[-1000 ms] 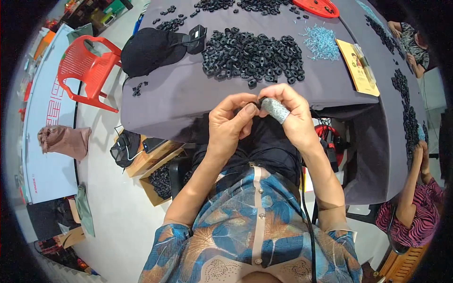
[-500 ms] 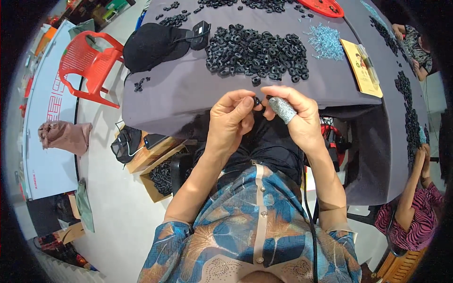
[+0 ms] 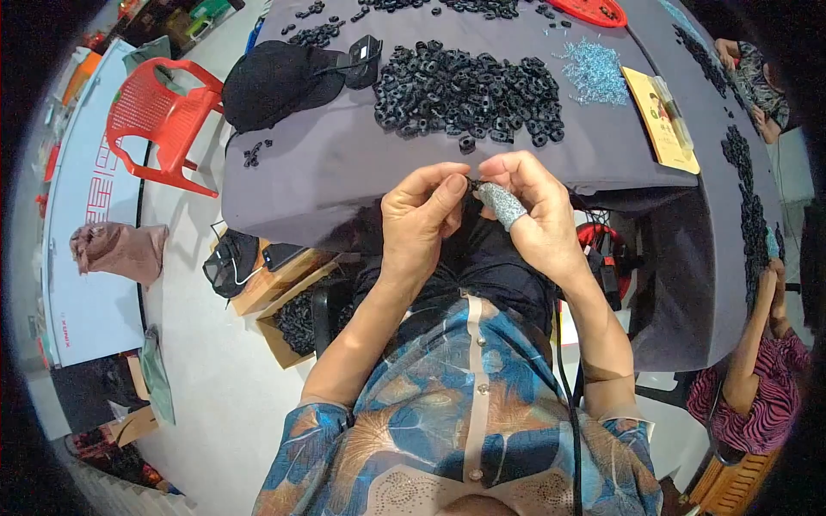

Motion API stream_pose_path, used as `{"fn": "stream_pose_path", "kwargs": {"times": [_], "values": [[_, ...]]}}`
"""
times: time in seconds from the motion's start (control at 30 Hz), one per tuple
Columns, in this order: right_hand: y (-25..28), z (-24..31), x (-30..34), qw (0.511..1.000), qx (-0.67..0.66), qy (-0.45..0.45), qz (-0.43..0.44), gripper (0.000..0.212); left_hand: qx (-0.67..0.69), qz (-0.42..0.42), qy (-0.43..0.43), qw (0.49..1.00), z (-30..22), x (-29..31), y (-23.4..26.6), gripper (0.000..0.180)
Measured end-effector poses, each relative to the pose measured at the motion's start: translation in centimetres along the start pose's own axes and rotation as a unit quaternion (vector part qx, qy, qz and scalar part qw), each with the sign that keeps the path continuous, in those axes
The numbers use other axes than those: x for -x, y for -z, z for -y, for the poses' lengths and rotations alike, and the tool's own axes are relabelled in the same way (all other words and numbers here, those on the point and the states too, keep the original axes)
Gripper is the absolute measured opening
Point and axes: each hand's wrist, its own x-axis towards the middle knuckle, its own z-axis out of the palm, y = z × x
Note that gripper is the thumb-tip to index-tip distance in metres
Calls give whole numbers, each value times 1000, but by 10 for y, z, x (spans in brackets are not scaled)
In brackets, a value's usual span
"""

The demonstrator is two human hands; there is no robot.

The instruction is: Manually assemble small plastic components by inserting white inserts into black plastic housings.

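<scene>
Wears a blue shirt at 6 o'clock, printed with tan fan-shaped leaves, with round buttons down a beige placket and a studded beige yoke. Has short sleeves, black trousers, a black cable toward 5, and a speckled grey thumb sheath at 2.

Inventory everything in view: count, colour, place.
table: count unclear, grey-covered, centre to right
small parts: countless, black, piled mid-table
slivers: countless, light blue, right of parts
booklet: 1, yellow, right of slivers
tray: 1, red, top
cap: 1, black, left of parts
boxy unit: 1, black, beside cap
chair: 1, red, left of table
board: 1, white with red marks, left
sack: 1, brownish pink, at board's right edge
mesh bag: 1, black, beside open carton
open carton: 1, brown, lower left of table
other people: 2, patterned clothes, right edge
piece: at least 1, black, centre
finger sleeve: 1, grey, on right thumb
left hand: 1, bare, centre, pinching piece
right hand: 1, centre, beside left
</scene>
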Motion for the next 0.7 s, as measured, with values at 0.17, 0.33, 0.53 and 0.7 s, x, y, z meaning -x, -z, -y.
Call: {"fn": "stream_pose_path", "kwargs": {"times": [0.17, 0.33, 0.53, 0.7], "values": [[0, -2, -1, 1000, 30, 5, -8, 33, -28, -11, -2, 1000, -2, 2, -2, 17], [2, 3, -3, 1000, -1, -16, -21, 32, -89, -1, -15, 996, -3, 3, -3, 22], [4, 1, -3, 999, -45, -12, 12, 27, -21, 20, -14, 1000, -3, -1, 1, 21], [3, 1, -4, 996, -79, -29, 17, 29, -17, 2, -9, 1000, -3, -1, 1, 20]]}}
